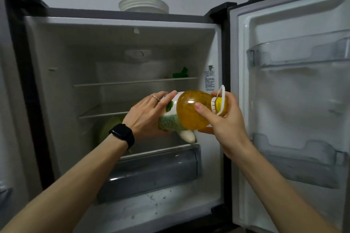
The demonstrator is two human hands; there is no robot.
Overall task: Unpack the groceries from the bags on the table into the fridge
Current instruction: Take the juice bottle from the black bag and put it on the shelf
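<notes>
Bottle point(191, 111): lying sideways, before the open fridge point(62, 58).
Left grip point(145, 115): grasping its labelled base.
Right grip point(225, 121): grasping its neck.

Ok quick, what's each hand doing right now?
Left hand: holding the bottle by its labelled end.
Right hand: holding the same bottle near its yellow cap.
</notes>
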